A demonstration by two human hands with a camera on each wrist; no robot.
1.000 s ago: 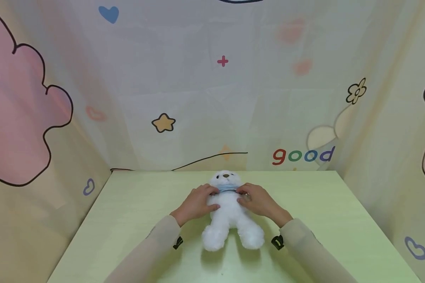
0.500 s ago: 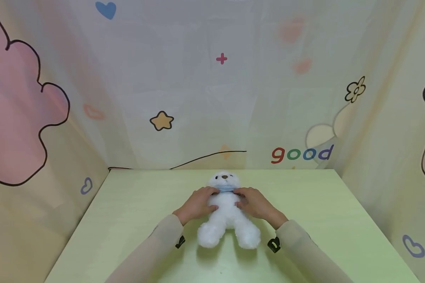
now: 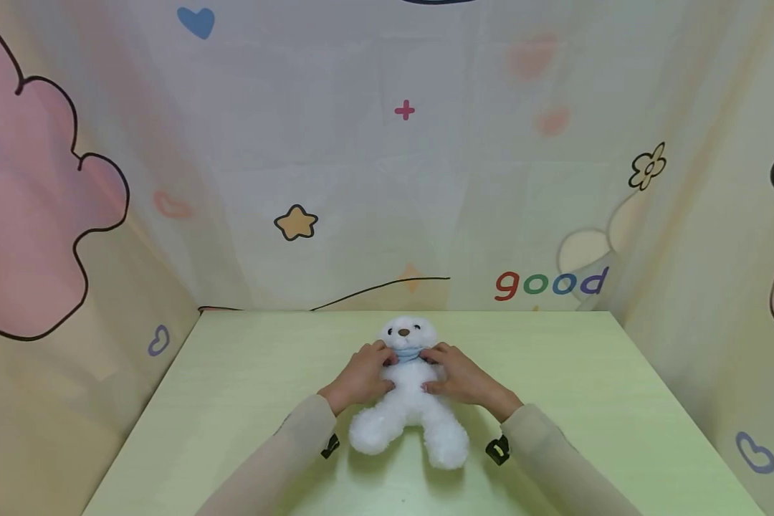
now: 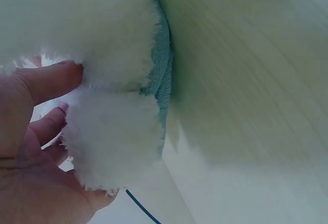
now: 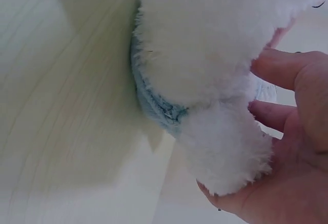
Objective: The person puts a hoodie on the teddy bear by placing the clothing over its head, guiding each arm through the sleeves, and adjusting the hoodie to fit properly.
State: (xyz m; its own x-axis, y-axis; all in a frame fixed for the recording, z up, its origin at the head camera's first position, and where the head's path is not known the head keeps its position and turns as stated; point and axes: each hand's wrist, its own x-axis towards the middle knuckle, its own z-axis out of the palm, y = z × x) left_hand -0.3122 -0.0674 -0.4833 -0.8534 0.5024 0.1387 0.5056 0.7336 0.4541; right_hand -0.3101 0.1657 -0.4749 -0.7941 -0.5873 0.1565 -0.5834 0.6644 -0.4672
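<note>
A white plush bear (image 3: 411, 390) with a brown nose, dark eyes and a light blue scarf (image 3: 408, 355) at its neck faces up between my hands in the head view. My left hand (image 3: 360, 374) grips its side on the left, fingers by the scarf and thumb lower on the body. The right hand (image 3: 461, 375) holds the opposite side likewise. Fluffy fur (image 4: 115, 126) sits against the curled left fingers in the left wrist view. In the right wrist view the right hand (image 5: 294, 152) bends round a furry limb (image 5: 225, 142). Both plush arms are largely hidden in the head view.
A pale green table (image 3: 264, 358) lies beneath, with shadows below the bear's feet. A printed curtain (image 3: 335, 143) stands behind the far edge and along both sides. Dark straps (image 3: 498, 450) hang by the sleeves.
The bear has turned slightly: its feet have shifted left, the right one lower, and its head has come a little nearer. More scarf shows. Both hands have kept hold, with small finger shifts.
</note>
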